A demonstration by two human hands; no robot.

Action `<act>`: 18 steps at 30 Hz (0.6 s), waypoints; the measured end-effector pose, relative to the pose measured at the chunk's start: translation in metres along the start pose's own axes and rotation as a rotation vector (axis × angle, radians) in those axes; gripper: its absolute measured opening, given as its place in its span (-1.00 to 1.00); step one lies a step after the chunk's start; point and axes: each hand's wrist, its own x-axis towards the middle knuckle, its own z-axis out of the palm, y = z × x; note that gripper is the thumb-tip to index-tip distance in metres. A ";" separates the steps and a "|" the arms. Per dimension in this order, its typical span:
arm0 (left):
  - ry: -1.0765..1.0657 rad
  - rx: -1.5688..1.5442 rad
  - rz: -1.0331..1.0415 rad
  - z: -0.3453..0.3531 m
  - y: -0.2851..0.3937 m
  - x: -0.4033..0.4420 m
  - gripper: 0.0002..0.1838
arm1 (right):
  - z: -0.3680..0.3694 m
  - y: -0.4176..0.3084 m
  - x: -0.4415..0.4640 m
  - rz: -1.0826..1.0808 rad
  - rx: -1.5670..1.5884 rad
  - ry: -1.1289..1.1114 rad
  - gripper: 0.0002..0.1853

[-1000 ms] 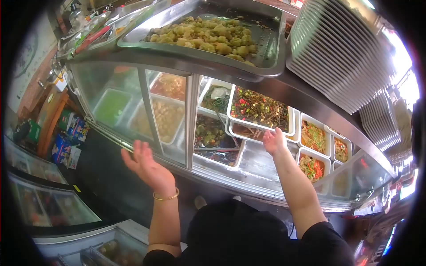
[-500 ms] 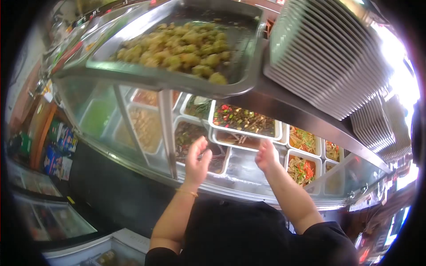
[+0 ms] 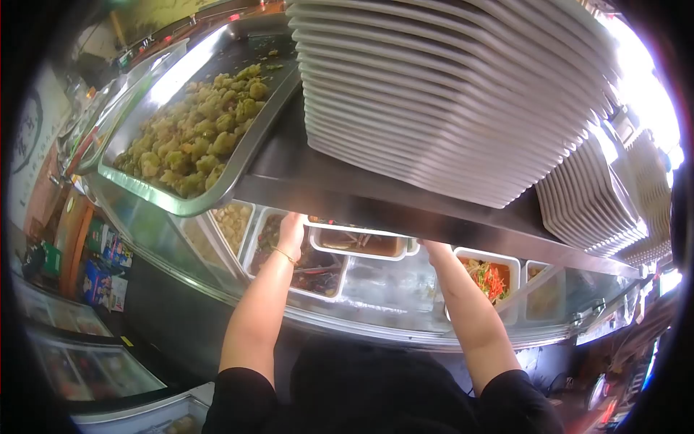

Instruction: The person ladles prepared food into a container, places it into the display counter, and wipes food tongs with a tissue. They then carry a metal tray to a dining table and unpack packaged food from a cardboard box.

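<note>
Both of my hands reach into the glass display case, under the front edge of its steel top. My left hand (image 3: 292, 235) is at the left end of a white food tray (image 3: 354, 228), its fingers hidden by the steel top. My right hand (image 3: 436, 250) is near the tray's right end, and its fingers are hidden too. Only the front rim and a sliver of the food in that tray show. Just below it is another white tray (image 3: 405, 249) with brown liquid. Left of that, a tray of dark food (image 3: 307, 271) has a utensil lying in it.
On the steel top (image 3: 289, 181) stand a metal pan (image 3: 210, 206) of pale green pieces and a tall stack of white plates (image 3: 434, 108), with smaller stacks (image 3: 589, 192) to the right. A tray of shredded vegetables (image 3: 491, 278) sits right of my right forearm.
Both hands have moved forward, from above the case's front area to the tray ends under the steel top. My view has shifted, so the pan and plates appear further left.
</note>
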 end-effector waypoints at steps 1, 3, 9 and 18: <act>-0.013 0.010 0.059 0.003 0.004 -0.007 -0.62 | 0.002 -0.002 0.002 0.002 -0.001 -0.007 -0.62; -0.039 0.028 0.191 0.008 0.014 -0.017 -0.64 | 0.002 -0.003 0.009 0.009 0.008 -0.017 -0.62; -0.007 -0.013 0.323 -0.001 -0.025 0.010 -0.72 | -0.001 -0.007 0.034 0.054 0.060 -0.082 -0.61; 0.009 0.048 0.355 0.006 -0.011 0.019 -0.65 | -0.011 -0.006 0.075 0.010 0.290 -0.416 -0.62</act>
